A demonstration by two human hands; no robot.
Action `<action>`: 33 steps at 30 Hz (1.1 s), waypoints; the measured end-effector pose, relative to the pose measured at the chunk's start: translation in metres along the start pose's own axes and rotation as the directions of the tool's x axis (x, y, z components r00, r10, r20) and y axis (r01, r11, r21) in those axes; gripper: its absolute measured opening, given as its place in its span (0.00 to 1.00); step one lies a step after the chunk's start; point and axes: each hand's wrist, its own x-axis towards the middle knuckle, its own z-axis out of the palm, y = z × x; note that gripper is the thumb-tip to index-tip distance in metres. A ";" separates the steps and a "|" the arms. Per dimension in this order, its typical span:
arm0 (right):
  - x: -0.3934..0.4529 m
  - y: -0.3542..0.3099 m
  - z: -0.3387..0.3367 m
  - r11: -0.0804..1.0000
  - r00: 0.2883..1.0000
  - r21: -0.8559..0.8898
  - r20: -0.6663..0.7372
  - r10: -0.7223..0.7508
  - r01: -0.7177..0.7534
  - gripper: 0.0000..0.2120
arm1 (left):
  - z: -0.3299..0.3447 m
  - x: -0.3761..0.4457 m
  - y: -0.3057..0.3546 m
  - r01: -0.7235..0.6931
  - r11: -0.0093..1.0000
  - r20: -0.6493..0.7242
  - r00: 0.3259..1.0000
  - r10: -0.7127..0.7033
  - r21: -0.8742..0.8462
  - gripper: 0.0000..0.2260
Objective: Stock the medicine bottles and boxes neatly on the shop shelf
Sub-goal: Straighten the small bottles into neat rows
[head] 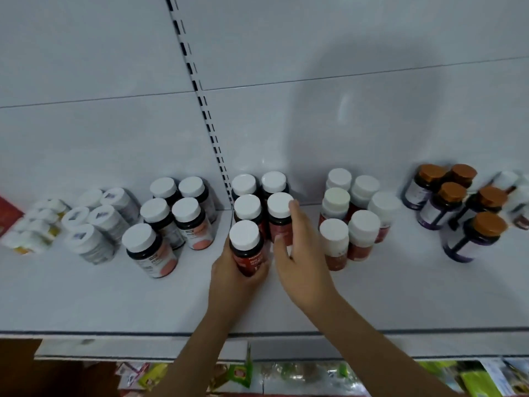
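Observation:
On the white shelf (114, 296) stand groups of medicine bottles. In the middle group, my left hand (232, 270) grips the front dark bottle with a red label and white cap (246, 245) from its left side. My right hand (297, 253) holds the bottle behind and to the right of it (279, 213), fingers round its right side and thumb near its front. Three more white-capped dark bottles (246, 196) stand behind these, against the back panel.
Left of my hands stand dark bottles with pink labels (160, 242), white bottles (91, 224) and small yellow-white ones (37, 224). To the right are red-labelled bottles (349, 222) and purple bottles with orange caps (463, 213). Packets (286, 373) lie on the lower shelf.

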 end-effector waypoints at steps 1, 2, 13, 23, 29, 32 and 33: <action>0.009 -0.002 0.002 0.999 0.999 -0.003 0.018 0.040 -0.040 0.31 | 0.001 0.000 -0.001 0.008 1.000 -0.008 1.000 -0.008 0.015 0.36; 0.017 -0.002 0.004 0.998 0.997 -0.013 0.036 0.065 -0.065 0.33 | 0.002 0.000 -0.003 0.013 0.999 -0.017 1.000 -0.012 0.033 0.37; 0.057 0.011 0.012 0.986 0.987 -0.077 0.036 0.154 -0.150 0.26 | 0.000 -0.003 0.010 0.008 1.000 -0.073 0.997 -0.006 0.024 0.30; 0.054 0.002 0.010 0.991 0.988 -0.042 0.077 0.131 -0.128 0.32 | -0.002 0.005 -0.005 0.018 0.996 0.000 1.000 -0.018 -0.082 0.39; 0.034 -0.016 -0.041 0.967 0.997 0.250 -0.039 0.067 -0.055 0.18 | -0.038 -0.026 0.010 -0.191 0.978 -0.186 0.961 0.203 0.082 0.30; 0.029 -0.003 -0.089 0.980 0.960 0.199 -0.277 0.031 0.026 0.13 | -0.038 -0.043 0.042 -0.434 0.887 -0.262 0.848 0.461 0.155 0.10; 0.030 0.009 -0.101 0.990 0.947 0.139 -0.321 0.027 0.019 0.12 | -0.030 -0.044 0.052 -0.482 0.866 -0.220 0.837 0.501 0.136 0.08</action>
